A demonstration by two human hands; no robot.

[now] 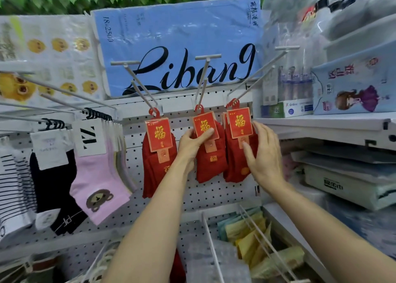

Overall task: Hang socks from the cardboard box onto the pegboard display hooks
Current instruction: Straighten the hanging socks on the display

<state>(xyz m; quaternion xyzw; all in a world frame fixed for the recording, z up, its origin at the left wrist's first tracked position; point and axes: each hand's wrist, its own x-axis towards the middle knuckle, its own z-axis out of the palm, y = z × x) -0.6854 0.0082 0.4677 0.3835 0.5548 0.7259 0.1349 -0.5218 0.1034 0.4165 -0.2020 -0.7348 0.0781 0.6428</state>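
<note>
Socks [209, 154] red, gold-lettered cards, hanging; left hand [192, 142] gripping.

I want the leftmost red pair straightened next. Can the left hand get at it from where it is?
Probably yes: the left hand grips the middle red socks, right beside the leftmost red socks, with nothing between.

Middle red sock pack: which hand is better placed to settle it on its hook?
Left. The left hand already pinches the middle red sock pack under its hook; the right hand rests open on the right-hand pack.
</note>
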